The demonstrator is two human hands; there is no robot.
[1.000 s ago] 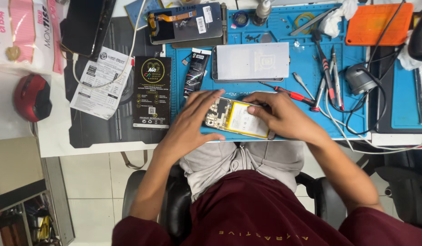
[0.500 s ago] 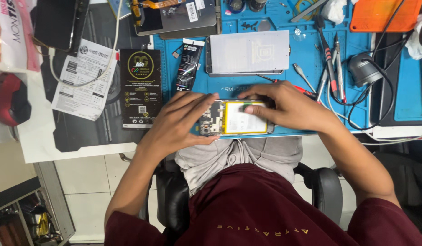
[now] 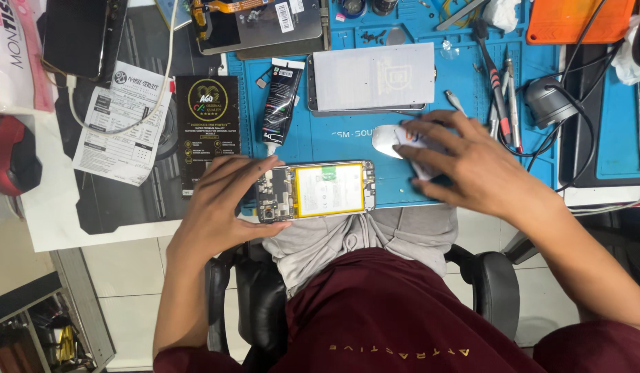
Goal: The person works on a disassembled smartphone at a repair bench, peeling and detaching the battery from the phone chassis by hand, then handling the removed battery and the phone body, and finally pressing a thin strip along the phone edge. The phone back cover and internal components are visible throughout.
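Opened smartphone with a yellow-edged white battery and bare circuit board (image 3: 316,190) lying flat at the near edge of the blue rubber work mat (image 3: 347,141), at 6 o'clock of the mat, display side down. Left hand (image 3: 223,207) at the phone's 9 o'clock end, grip curled around that end, thumb under the near edge and fingertips on the far edge by the circuit board. Right hand (image 3: 465,162) at 2 o'clock from the phone, well clear of it, fingers spread flat and pressing on a small white cloth or wipe pad (image 3: 396,138) on the mat; grip loose, not pinched shut. At 12 o'clock from the phone, a grey flat phone back panel (image 3: 371,76); just at 11 o'clock, a black glue tube with a white nozzle (image 3: 279,103), tilted, nozzle toward the phone. Further at 11 o'clock, a detached dark display assembly with an orange flex strip (image 3: 261,24). At 9 o'clock beyond the left hand, a black printed cardboard box (image 3: 207,128) and a white paper slip (image 3: 123,121) on the dark tabletop (image 3: 126,200). At 1 o'clock, red-and-black handled screwdrivers and tweezers (image 3: 499,93); past them, an orange flat tray (image 3: 579,21) and a small round grey device with black cables (image 3: 548,100). At 6 o'clock, grey cloth over the lap and a maroon shirt.
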